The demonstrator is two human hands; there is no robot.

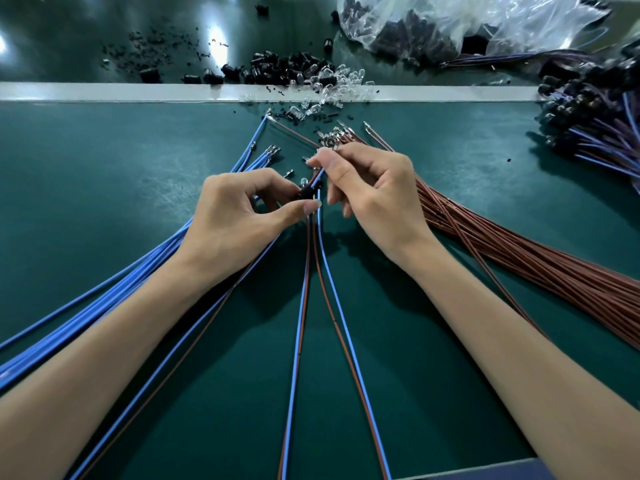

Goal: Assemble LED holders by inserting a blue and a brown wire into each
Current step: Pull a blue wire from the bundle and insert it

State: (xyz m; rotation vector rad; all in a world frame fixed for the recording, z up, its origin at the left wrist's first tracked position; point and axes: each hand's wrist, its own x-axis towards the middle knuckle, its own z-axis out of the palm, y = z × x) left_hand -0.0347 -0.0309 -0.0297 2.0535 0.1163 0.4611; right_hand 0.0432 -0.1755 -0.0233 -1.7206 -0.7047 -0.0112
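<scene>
Head view: left hand fingers pinch the black LED holder at frame centre. Right hand, at its 2 o'clock, pinches blue wire and brown wire. Risk: skewed terminals may bend or miss slots.

L hand pinches black LED holder, ctr of table. R hand pinches blue wire + brown wire just above it. Blue bundle at 8 o'clock, brown bundle at 4. Loose holders at 12.
</scene>
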